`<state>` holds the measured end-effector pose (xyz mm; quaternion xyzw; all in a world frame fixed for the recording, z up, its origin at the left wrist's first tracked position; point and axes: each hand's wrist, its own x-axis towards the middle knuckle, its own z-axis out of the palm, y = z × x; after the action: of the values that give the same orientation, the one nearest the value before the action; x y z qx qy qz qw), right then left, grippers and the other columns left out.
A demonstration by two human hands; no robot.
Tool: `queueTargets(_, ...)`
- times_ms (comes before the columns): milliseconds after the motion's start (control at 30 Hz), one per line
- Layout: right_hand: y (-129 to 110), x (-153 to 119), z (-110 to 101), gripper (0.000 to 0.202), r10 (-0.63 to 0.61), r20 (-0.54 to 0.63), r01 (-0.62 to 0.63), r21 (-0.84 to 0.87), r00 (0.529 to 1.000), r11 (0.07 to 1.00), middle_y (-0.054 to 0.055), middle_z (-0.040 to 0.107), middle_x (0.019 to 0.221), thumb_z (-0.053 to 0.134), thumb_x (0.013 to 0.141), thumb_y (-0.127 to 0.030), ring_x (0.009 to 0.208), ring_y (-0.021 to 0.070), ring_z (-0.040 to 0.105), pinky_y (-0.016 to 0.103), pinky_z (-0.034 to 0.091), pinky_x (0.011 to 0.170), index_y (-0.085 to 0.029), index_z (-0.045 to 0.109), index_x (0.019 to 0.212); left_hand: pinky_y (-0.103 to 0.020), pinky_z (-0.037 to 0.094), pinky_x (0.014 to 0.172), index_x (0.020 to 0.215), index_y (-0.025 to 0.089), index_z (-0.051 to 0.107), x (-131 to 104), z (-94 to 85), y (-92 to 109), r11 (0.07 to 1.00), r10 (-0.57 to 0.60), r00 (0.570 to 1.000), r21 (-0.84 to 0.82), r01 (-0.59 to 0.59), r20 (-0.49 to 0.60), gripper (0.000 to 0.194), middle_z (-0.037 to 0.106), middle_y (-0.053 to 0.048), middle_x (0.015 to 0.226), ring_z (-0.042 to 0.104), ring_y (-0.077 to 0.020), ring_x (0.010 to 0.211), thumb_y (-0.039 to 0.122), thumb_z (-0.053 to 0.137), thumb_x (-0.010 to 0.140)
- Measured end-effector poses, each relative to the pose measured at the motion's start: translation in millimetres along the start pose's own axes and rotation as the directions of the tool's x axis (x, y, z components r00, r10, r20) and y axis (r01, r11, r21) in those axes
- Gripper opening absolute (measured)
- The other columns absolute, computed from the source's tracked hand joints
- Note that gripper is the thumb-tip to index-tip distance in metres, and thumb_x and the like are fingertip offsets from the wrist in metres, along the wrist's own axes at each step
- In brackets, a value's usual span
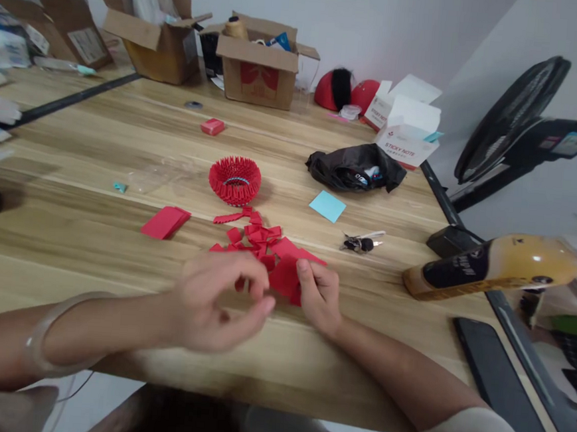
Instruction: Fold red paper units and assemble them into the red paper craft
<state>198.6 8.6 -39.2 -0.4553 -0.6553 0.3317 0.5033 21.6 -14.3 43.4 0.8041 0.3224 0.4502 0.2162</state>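
Note:
My right hand (320, 298) pinches a red paper sheet (285, 277) between thumb and fingers, just above the table. Left of it, my left hand (224, 301) is raised and slightly blurred; its fingers are curled and the thumb stands apart, with nothing visible between them. Beyond both hands lies a loose heap of small folded red paper pieces (254, 234), partly hidden by the left hand. A round red bowl (234, 180) built of folded paper pieces, with a light blue ring inside, stands behind the heap. To the left rests a stack of red paper (165, 223).
A blue paper square (328, 206), keys (361, 242) and a black bag (355, 168) lie to the right. Farther right are a bottle (489, 266), a phone (502, 382) and a fan (513, 120). Cardboard boxes (260, 74) and sticky-note boxes (404, 142) line the back.

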Motion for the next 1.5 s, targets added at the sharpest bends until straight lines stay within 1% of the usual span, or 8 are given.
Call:
queueTargets(100,-0.5,-1.9,3.0,0.046,0.105,0.067,-0.112,0.104,0.992,0.988,-0.005,0.03,0.049,0.041,0.09,-0.042,0.045,0.0069,0.028,0.021,0.023,0.043,-0.018,0.033,0.051,-0.019,0.041,0.041,0.078,0.018,0.054,-0.6,13.1,-38.5,0.982,-0.186,0.981,-0.019,0.188,0.061,0.01,0.054,0.002,0.062,0.049,-0.0091,0.049,0.023,0.062,0.077)
queueTargets(200,-1.4,-2.2,4.7,0.046,0.14,0.163,-0.161,0.123,0.977,0.979,-0.005,0.029,0.048,0.043,0.089,-0.042,0.045,0.0066,0.029,0.021,0.023,0.042,-0.018,0.035,0.051,-0.018,0.041,0.04,0.087,0.014,0.057,-9.9,20.9,-56.0,0.93,-0.3,0.933,-0.155,0.333,0.199,0.017,0.057,0.0,0.067,0.05,-0.0081,0.047,0.026,0.063,0.076)
queueTargets(400,-1.0,-2.0,4.9,0.043,0.173,0.239,-0.21,0.138,0.955,0.968,-0.005,0.037,0.046,0.049,0.086,-0.044,0.044,0.0066,0.034,0.019,0.027,0.042,-0.016,0.046,0.053,-0.016,0.037,0.042,0.067,0.013,0.054,-19.9,27.9,-60.5,0.81,-0.452,0.865,-0.306,0.501,0.219,0.017,0.051,0.002,0.055,0.046,-0.007,0.047,0.023,0.061,0.079)
queueTargets(633,0.4,3.0,1.5,0.045,0.225,0.312,-0.337,0.373,0.923,0.865,0.0,0.053,0.049,0.048,0.087,-0.045,0.045,0.0081,0.048,0.02,0.038,0.046,-0.015,0.055,0.055,-0.014,0.034,0.038,0.074,0.012,0.056,-18.7,29.7,-64.5,0.675,-0.608,0.778,-0.413,0.611,0.158,0.011,0.049,0.006,0.05,0.046,-0.0048,0.039,0.021,0.064,0.074)
queueTargets(900,0.2,5.4,7.5,0.023,0.281,0.333,-0.423,0.515,0.9,0.745,-0.004,0.059,0.051,0.072,0.07,-0.036,0.041,0.0071,0.051,0.02,0.044,0.043,-0.016,0.066,0.08,-0.014,0.037,0.039,0.081,0.012,0.061,-16.3,31.5,-67.7,0.674,-0.585,0.802,-0.479,0.563,0.12,0.01,0.057,0.003,0.054,0.048,-0.0052,0.04,0.017,0.064,0.073)
queueTargets(1167,-2.9,5.6,11.3,0.024,0.3,0.419,-0.502,0.544,0.857,0.673,-0.004,0.06,0.048,0.072,0.07,-0.036,0.04,0.0073,0.054,0.018,0.047,0.04,-0.015,0.062,0.07,-0.013,0.04,0.042,0.08,0.012,0.063,-21.6,29.5,-65.4,0.801,-0.47,0.876,-0.362,0.476,0.111,0.01,0.056,0.003,0.054,0.051,-0.0056,0.046,0.01,0.064,0.071)
queueTargets(1400,-1.5,7.0,10.7,0.027,0.334,0.392,-0.507,0.527,0.857,0.682,-0.004,0.06,0.047,0.072,0.069,-0.039,0.038,0.0068,0.053,0.018,0.045,0.039,-0.015,0.059,0.067,-0.014,0.046,0.042,0.086,0.013,0.062,-23.8,30.1,-63.3,0.743,-0.481,0.865,-0.457,0.489,0.142,0.009,0.063,0.0,0.061,0.056,-0.007,0.045,0.013,0.061,0.078)
queueTargets(1500,-0.7,7.9,10.7,0.028,0.335,0.392,-0.508,0.529,0.857,0.68,-0.003,0.061,0.048,0.073,0.068,-0.038,0.038,0.0068,0.054,0.018,0.044,0.039,-0.015,0.058,0.065,-0.014,0.047,0.044,0.083,0.013,0.064,-23.1,30.0,-63.2,0.773,-0.47,0.873,-0.415,0.479,0.132,0.01,0.064,0.001,0.059,0.057,-0.0071,0.046,0.011,0.066,0.074)
